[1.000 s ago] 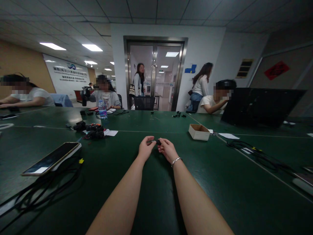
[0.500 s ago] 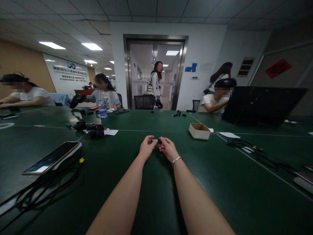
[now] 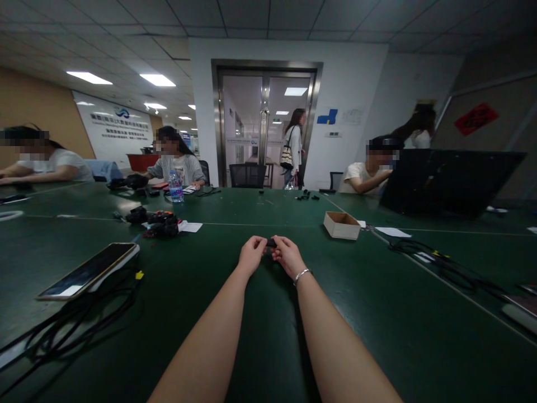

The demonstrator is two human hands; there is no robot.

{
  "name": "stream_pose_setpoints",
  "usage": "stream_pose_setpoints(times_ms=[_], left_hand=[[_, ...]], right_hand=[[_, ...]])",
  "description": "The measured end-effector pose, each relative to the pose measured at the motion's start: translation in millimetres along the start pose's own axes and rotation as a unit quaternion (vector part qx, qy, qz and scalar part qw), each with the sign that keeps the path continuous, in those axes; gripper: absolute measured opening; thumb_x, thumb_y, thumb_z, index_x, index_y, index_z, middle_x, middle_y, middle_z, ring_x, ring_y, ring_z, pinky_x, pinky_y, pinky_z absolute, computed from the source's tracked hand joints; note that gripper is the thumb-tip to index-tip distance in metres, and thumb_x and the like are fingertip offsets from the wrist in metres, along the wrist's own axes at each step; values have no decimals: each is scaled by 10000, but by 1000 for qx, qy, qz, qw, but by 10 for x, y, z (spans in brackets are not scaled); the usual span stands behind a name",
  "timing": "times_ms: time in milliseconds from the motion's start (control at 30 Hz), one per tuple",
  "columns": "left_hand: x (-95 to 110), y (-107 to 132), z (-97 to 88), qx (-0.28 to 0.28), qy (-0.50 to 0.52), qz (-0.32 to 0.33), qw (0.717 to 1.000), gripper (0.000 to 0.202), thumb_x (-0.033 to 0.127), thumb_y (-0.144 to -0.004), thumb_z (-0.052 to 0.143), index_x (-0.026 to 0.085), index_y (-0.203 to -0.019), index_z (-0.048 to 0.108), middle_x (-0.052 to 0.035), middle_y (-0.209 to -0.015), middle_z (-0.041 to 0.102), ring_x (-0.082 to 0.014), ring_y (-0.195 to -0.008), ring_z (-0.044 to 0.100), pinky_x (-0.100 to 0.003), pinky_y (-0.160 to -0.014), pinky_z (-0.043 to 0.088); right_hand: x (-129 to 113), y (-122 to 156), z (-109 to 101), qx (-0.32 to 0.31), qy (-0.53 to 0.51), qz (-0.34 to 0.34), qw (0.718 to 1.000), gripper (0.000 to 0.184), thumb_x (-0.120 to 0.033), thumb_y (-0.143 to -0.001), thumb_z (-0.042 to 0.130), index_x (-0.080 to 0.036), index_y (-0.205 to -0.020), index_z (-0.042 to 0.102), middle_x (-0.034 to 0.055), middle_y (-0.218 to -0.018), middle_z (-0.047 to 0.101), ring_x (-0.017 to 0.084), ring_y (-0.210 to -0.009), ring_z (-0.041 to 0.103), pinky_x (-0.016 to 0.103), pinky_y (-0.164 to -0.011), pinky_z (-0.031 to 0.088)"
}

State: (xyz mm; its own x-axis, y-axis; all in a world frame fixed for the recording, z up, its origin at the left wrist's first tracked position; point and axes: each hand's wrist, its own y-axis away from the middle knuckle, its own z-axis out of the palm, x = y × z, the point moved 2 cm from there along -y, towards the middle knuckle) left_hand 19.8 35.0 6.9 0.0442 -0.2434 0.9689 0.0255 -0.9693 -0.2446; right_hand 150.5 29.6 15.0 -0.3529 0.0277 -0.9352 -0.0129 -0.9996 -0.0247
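Observation:
Between my two hands is a small black piece (image 3: pixel 271 243), too small for me to tell its kind. My left hand (image 3: pixel 253 253) pinches its left end with thumb and fingers. The other end is gripped by my right hand (image 3: pixel 288 254), which has a silver bracelet at the wrist. Both hands are just above the green table (image 3: pixel 268 324), and the fingers hide much of the piece. A small open cardboard box (image 3: pixel 342 228) stands to the right, beyond my right hand.
On the left lie a phone (image 3: pixel 90 270) and coiled black cables (image 3: pixel 79 322). Further back are a black device pile (image 3: pixel 157 221) and a water bottle (image 3: pixel 176 187). Small black pieces (image 3: pixel 307 195) lie at the far side. More cables (image 3: pixel 444 260) and a large black panel (image 3: pixel 448 182) are right.
My left fingers have closed onto the piece's left end, beside my right hand's grip. Behind the table, two standing people have moved right, and a seated co-worker has lowered a black object.

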Motion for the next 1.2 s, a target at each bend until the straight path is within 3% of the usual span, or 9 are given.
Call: stream_pose_setpoints(times_ms=[67, 167, 267, 433, 600, 833, 1067, 1200], left_hand=[[-1, -7, 4, -6, -10, 19, 1000, 187, 339, -824, 597, 160, -876, 609, -23, -726, 613, -127, -666, 580, -212, -569, 436], [6, -9, 3, -2, -16, 41, 999, 179, 284, -795, 627, 172, -933, 614, -39, -834, 641, -132, -741, 597, -204, -592, 453], [-1, -1, 4, 19, -24, 12, 999, 224, 321, -798, 627, 178, -970, 612, -47, -873, 645, -137, -744, 605, -210, -588, 464], [-31, 1, 13, 16, -50, -4, 999, 230, 381, -848, 547, 162, -825, 615, -22, -680, 599, -129, -618, 570, -215, -540, 446], [-39, -15, 3, 1, -37, 28, 999, 174, 298, -804, 591, 180, -929, 620, -15, -758, 603, -126, -679, 575, -193, -536, 445], [-32, -6, 10, 24, -42, -26, 999, 241, 401, -865, 503, 181, -895, 596, -9, -692, 584, -113, -591, 543, -189, -490, 404], [22, 8, 5, 12, -34, 3, 999, 152, 271, -831, 532, 190, -940, 600, -26, -844, 622, -113, -664, 559, -183, -520, 420], [-4, -5, 16, 9, -38, -25, 999, 236, 383, -875, 494, 197, -989, 585, -17, -781, 615, -99, -581, 536, -183, -492, 385]], right_hand=[[4, -3, 1, -2, -1, -1, 1000, 288, -377, -740, 743, -143, -847, 613, -36, -513, 544, 76, -410, 520, 155, -372, 420], [10, -11, -3, 1, -3, 3, 1000, 290, -376, -742, 741, -144, -854, 609, -27, -528, 565, 75, -410, 521, 157, -374, 424], [13, -18, -4, 5, -1, 2, 1000, 282, -370, -747, 735, -144, -854, 605, -31, -519, 559, 75, -402, 517, 156, -366, 419], [12, -18, -6, 4, 1, 1, 1000, 286, -359, -731, 748, -141, -855, 609, -41, -515, 545, 74, -406, 516, 157, -374, 427], [20, -20, -11, -5, -7, -1, 1000, 306, -386, -721, 756, -147, -836, 605, -23, -528, 570, 75, -411, 516, 157, -374, 421], [4, 1, 7, -7, 8, 7, 1000, 257, -366, -761, 726, -148, -833, 611, -27, -503, 554, 74, -400, 503, 156, -376, 419], [4, -4, 7, -4, 0, 9, 1000, 242, -347, -768, 721, -148, -840, 604, -20, -509, 567, 74, -399, 505, 155, -374, 411], [11, -13, 14, -1, 5, 7, 1000, 240, -345, -757, 727, -149, -833, 611, -31, -491, 551, 75, -387, 498, 156, -359, 396]])
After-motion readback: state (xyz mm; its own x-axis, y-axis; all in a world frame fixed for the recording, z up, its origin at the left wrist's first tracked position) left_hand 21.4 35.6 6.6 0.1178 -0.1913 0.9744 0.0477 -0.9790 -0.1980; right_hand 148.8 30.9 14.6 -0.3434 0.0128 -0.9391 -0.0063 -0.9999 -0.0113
